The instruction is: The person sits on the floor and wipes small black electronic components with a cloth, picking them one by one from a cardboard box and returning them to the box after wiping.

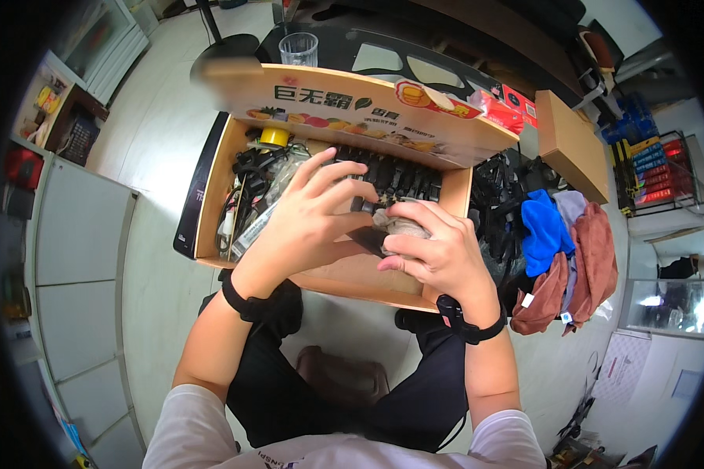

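In front of me is an open cardboard box [364, 288], its printed flap [340, 108] standing up at the far side. My right hand [437, 246] is closed around a crumpled greyish cloth [406, 227] above the box's right half. Just left of it, my left hand [325, 214] is spread with bent fingers, and nothing shows in its grip. A row of black devices [396, 176] lies along the far side of the box. The left part holds tangled black cables [252, 167], a yellow roll [274, 138] and clear plastic packaging [270, 196].
A clear glass [298, 49] stands on the black table behind the flap. To the right are blue [544, 225] and brown [594, 252] cloths, black gear [496, 205] and a closed brown carton [572, 143]. A black lamp base [229, 55] is at the upper left.
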A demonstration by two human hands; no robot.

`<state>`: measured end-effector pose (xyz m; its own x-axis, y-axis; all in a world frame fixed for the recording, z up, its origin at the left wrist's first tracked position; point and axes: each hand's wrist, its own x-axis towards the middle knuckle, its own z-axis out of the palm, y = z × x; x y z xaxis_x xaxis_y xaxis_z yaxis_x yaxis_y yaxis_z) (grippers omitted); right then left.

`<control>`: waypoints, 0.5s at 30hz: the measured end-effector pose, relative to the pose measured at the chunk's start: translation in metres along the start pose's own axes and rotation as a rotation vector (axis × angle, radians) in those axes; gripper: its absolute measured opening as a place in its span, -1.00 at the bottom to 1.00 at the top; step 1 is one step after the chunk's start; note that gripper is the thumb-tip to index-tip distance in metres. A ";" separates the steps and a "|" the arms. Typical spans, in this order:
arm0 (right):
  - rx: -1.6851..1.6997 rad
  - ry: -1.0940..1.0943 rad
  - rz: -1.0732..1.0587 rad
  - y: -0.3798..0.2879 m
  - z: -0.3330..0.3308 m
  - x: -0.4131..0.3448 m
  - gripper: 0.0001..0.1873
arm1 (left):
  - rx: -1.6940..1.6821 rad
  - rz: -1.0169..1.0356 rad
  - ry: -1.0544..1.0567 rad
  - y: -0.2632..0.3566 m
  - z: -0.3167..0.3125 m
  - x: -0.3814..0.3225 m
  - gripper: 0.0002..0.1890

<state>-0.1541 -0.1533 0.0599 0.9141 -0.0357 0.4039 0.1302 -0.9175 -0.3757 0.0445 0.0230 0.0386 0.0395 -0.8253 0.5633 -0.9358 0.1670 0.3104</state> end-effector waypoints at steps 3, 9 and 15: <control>-0.003 0.041 0.005 0.001 0.002 -0.001 -0.68 | -0.124 -0.011 0.058 -0.004 -0.001 0.000 -0.60; -0.066 0.163 -0.068 0.004 -0.003 0.002 -0.65 | -0.147 -0.103 0.197 -0.002 0.008 -0.001 -0.57; -0.108 0.193 -0.050 0.014 -0.009 -0.002 -0.67 | -0.064 -0.121 0.207 -0.007 0.007 -0.001 -0.57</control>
<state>-0.1580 -0.1696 0.0617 0.8156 -0.0543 0.5760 0.1227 -0.9567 -0.2639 0.0487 0.0188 0.0310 0.2267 -0.7144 0.6620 -0.8961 0.1132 0.4291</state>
